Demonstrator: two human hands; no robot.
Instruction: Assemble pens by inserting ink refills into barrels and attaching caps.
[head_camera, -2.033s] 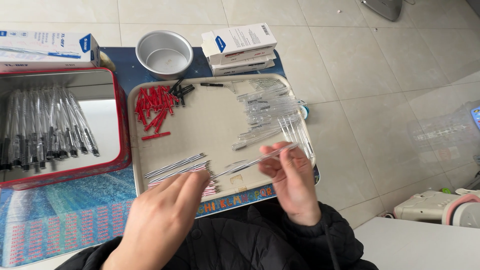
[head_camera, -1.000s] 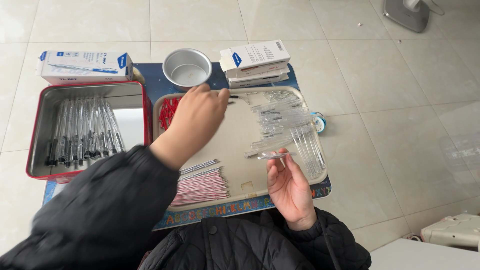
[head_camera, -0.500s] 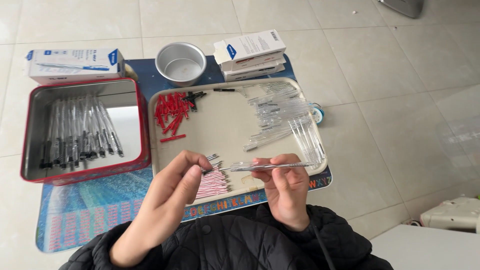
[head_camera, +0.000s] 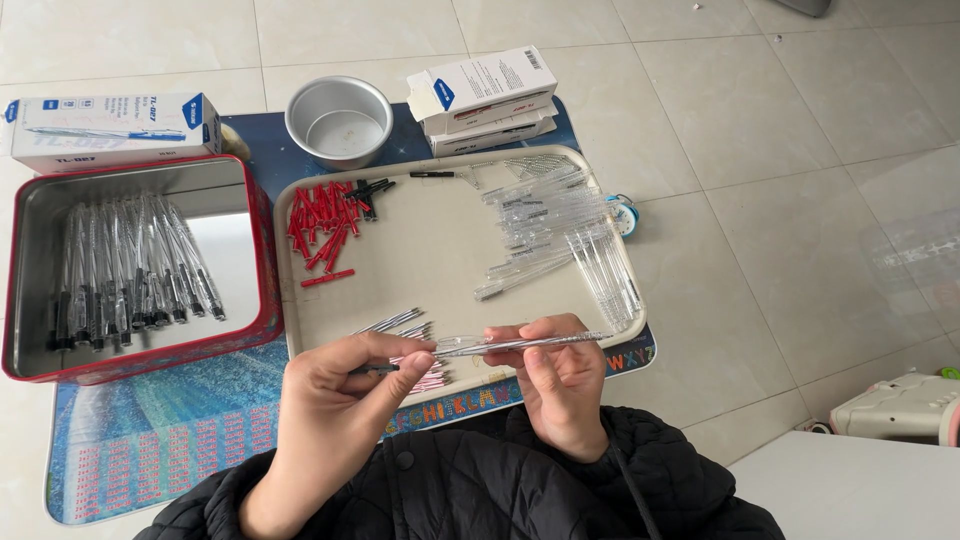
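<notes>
Left hand: the left hand (head_camera: 335, 400) is nearest the camera, thumb and forefinger pinched together on the dark end of a small pen part (head_camera: 375, 368), at the left end of the barrel.
Right hand: the right hand (head_camera: 560, 385) sits just beside it, fingers curled and closed around a clear pen barrel (head_camera: 520, 345).
Barrel's look: a thin, see-through tube held almost level, with a slightly wider, glassy left end; its right tip pokes out past the fingers over the near rim of the tray.
Barrel's place: in the air above the near edge of the beige tray (head_camera: 430, 260), just over the refill bundle.
Refills: a bunch of thin refills (head_camera: 405, 335), grey and pinkish, lies on the tray's near edge, partly hidden by the hands.
Tray, right side: a loose heap of clear barrels (head_camera: 560, 235).
Tray, far left: red caps (head_camera: 320, 225) in a pile, a few black bits (head_camera: 372, 188) just beside them.
Left of tray: a red tin (head_camera: 262, 250) holding finished pens (head_camera: 135, 265) in a row.
Farthest: a round metal bowl (head_camera: 340, 120), stacked white boxes (head_camera: 485, 95) and one long white box (head_camera: 110, 130) on the blue mat (head_camera: 150, 420).
</notes>
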